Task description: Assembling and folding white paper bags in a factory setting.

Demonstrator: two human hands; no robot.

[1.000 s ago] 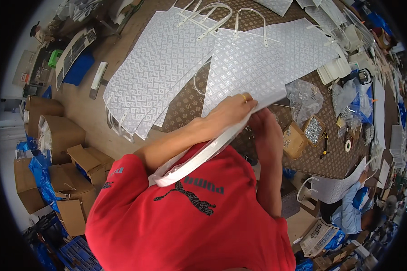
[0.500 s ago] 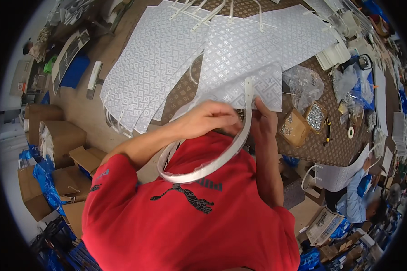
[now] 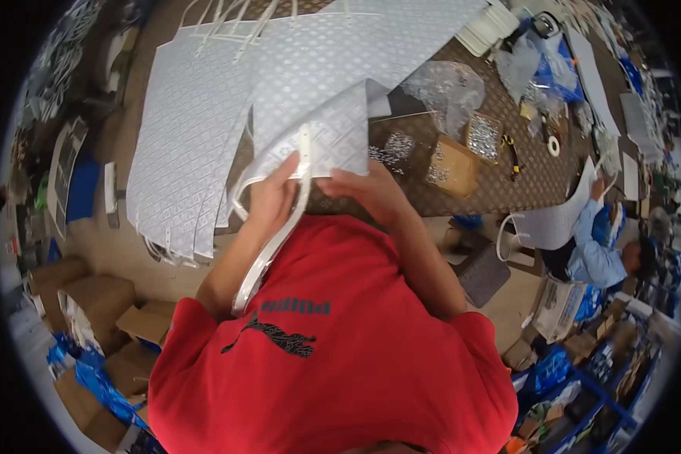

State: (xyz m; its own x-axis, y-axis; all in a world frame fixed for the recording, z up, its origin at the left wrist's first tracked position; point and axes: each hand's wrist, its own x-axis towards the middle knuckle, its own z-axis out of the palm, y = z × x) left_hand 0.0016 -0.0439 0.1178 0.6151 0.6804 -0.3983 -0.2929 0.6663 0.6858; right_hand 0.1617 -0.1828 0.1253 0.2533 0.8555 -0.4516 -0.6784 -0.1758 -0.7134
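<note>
The person in the red shirt holds a silver patterned sheet [image 3: 333, 132] up in front of the chest, just above the near edge of the counter [image 3: 507, 185]. The left hand [image 3: 272, 198] is closed on the lower left edge of this sheet, together with a white strap [image 3: 274, 242] that hangs from the sheet down over the shirt. The right hand [image 3: 371, 193] pinches the lower edge of the sheet just beside the strap, fingers bent around it. Behind the sheet, more silver sheets [image 3: 197, 129] lie flat in a stack on the counter (they overlap like a fan). To the right of the sheet stands a small cardboard box [image 3: 452, 166].
</note>
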